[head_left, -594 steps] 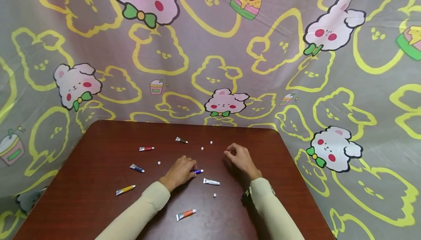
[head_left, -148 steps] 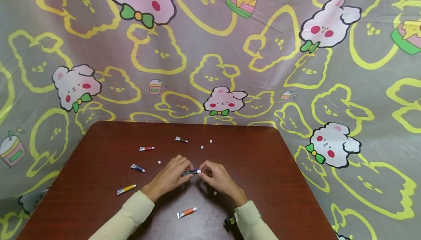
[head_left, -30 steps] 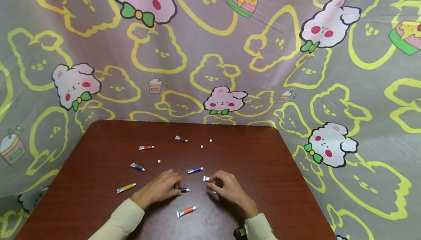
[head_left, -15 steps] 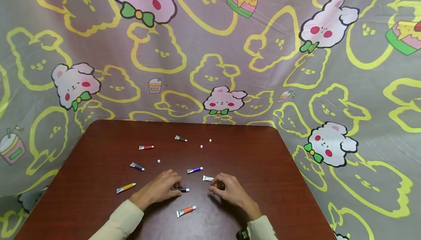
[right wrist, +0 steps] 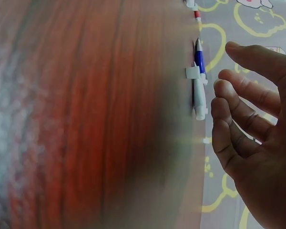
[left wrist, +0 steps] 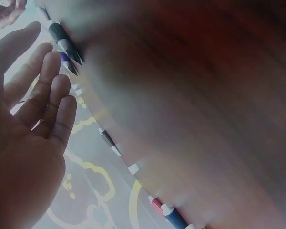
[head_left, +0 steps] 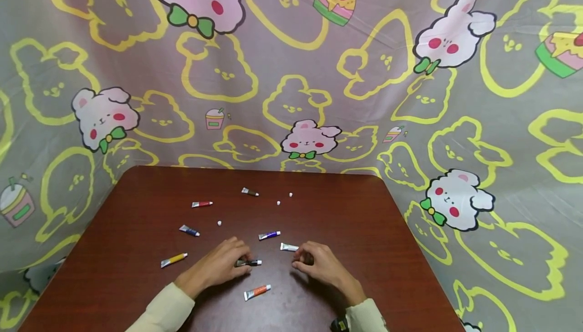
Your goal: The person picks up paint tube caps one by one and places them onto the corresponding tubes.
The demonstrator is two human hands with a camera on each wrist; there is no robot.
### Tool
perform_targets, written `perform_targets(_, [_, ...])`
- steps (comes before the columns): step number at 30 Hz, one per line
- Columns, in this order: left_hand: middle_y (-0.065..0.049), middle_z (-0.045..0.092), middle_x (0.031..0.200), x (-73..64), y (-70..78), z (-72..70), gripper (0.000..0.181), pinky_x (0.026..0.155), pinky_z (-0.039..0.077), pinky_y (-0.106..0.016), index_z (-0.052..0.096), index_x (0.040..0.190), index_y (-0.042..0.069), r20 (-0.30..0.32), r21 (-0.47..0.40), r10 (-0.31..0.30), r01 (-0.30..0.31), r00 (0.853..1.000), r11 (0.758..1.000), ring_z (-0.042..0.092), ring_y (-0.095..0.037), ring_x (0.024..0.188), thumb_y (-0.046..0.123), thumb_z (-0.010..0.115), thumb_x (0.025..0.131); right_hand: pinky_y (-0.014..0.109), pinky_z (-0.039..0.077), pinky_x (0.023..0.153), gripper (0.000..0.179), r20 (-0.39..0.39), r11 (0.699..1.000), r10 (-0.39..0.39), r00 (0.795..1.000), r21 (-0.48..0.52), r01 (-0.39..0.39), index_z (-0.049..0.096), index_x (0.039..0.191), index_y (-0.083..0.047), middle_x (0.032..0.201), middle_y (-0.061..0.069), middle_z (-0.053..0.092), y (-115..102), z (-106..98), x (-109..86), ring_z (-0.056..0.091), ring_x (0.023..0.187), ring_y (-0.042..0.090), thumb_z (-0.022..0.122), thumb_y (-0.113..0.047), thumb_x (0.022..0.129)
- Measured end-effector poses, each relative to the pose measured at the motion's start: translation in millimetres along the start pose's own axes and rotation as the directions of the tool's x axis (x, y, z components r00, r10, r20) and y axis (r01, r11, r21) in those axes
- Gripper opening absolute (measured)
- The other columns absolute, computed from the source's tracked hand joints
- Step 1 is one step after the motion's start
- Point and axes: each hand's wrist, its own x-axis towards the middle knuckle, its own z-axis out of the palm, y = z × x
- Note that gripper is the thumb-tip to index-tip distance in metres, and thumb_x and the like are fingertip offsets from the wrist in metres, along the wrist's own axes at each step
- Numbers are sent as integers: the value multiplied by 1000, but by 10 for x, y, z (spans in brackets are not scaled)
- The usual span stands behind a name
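My left hand [head_left: 223, 262] rests on the table beside a black paint tube [head_left: 252, 262] with a white cap. In the left wrist view its fingers are nearly straight, with the black tube lying beyond the fingertips. My right hand [head_left: 325, 267] hovers at the near right of a white paint tube [head_left: 289, 247]; its fingers are loosely bent and thumb and fingertips stand apart with nothing between them. A loose white cap [right wrist: 193, 72] lies before the white tube in the right wrist view; in the head view the right hand hides it. A purple tube [head_left: 269, 236] lies just beyond both hands.
An orange tube [head_left: 257, 292] lies near the front. Yellow [head_left: 174, 260], dark blue [head_left: 189, 231], red [head_left: 202, 204] and brown [head_left: 250, 192] tubes are spread left and back. Loose white caps [head_left: 279, 203] dot the brown table [head_left: 346, 205]. A patterned curtain [head_left: 291, 69] surrounds it.
About five seconds ago both hands held the black tube; since then it has been laid down nearer the front. In the last second my right hand drew slightly back, uncovering more of the white tube.
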Motion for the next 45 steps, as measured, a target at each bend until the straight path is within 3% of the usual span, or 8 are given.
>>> perform_targets(6, [12, 69, 93, -50, 56, 7, 18, 87, 52, -38, 73, 95, 20, -2, -4, 12, -12, 1000, 1000, 56, -6, 89, 27, 89, 90, 21, 53, 71, 17, 35, 1000, 19, 999, 12, -19, 76, 102, -12, 84, -7, 69, 10, 9, -27, 62, 76, 1, 88, -21, 93])
perform_targets(9, [13, 68, 93, -61, 85, 7, 18, 80, 49, -32, 73, 96, 21, 11, -23, -2, 2, 1000, 1000, 52, -4, 89, 29, 89, 91, 19, 52, 70, 18, 51, 1000, 18, 999, 1, -18, 76, 103, -11, 83, -6, 69, 15, 6, -40, 60, 75, -1, 88, -19, 92])
perform_targets(16, [12, 69, 93, -65, 163, 7, 22, 82, 50, -31, 74, 96, 20, 26, -24, 20, -20, 999, 1000, 54, -4, 90, 35, 89, 89, 18, 50, 68, 23, 121, 997, 72, 990, 1, -73, 77, 104, -13, 80, -13, 65, -9, -9, -62, 57, 72, -5, 91, -22, 89])
perform_targets(26, [13, 66, 91, -67, 302, 37, 29, 83, 50, -31, 72, 93, 22, 74, -43, 20, -16, 997, 999, 54, -4, 91, 47, 87, 88, 18, 48, 70, 20, 187, 995, 55, 981, -92, -38, 76, 104, -14, 80, -15, 66, -20, 13, -46, 56, 74, -5, 89, -20, 90])
perform_targets(34, [15, 66, 91, -49, 354, 69, 34, 83, 49, -29, 72, 93, 24, 96, -54, 35, -30, 995, 998, 54, -3, 90, 49, 91, 83, 19, 49, 69, 11, 181, 994, 6, 983, -105, 13, 75, 101, -11, 82, -10, 69, -34, -10, -47, 56, 75, -6, 84, -11, 94])
perform_targets(45, [16, 63, 88, -56, 368, 99, 31, 80, 47, -25, 70, 89, 24, 116, -66, 57, -49, 992, 997, 51, 0, 87, 44, 93, 82, 18, 49, 68, 10, 162, 995, -26, 986, -92, 42, 75, 99, -11, 83, -9, 69, -55, -4, -37, 58, 75, -4, 84, -10, 93])
